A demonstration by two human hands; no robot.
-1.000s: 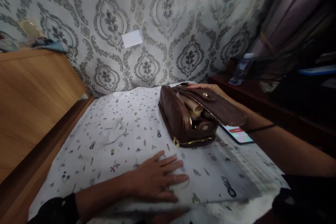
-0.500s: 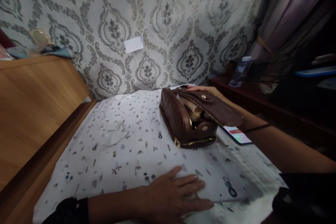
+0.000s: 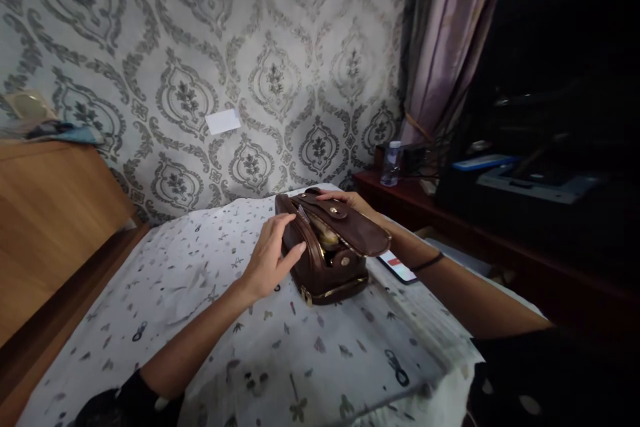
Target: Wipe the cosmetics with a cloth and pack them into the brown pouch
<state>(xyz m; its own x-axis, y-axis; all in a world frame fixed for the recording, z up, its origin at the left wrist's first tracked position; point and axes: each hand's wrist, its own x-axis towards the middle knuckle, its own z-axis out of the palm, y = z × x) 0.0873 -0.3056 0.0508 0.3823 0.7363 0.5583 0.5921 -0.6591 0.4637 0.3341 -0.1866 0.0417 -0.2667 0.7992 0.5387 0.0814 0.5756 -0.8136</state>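
A brown leather pouch (image 3: pixel 300 247) with gold zips sits on the patterned sheet (image 3: pixel 210 360), its zipped top partly open. Inside shows a beige item (image 3: pixel 324 232); the other contents are hard to make out. My right hand (image 3: pixel 353 203) holds the snap flap (image 3: pixel 357 227) from its far side, fingers over the edge and the thumb hidden. My left hand (image 3: pixel 270 259) is at the pouch's left side, thumb and fingers apart, with nothing in it. Whether it touches the leather I cannot tell.
A lit phone (image 3: pixel 399 268) lies right of the pouch, partly behind my right forearm. On the dark red furniture stands a clear bottle (image 3: pixel 391 164). A wooden board (image 3: pixel 65 207) borders the left side, and a patterned wall (image 3: pixel 275 127) rises behind.
My left hand has risen from the sheet in front and moved up to the pouch's left side. My right hand stays at the flap. The camera view has shifted right.
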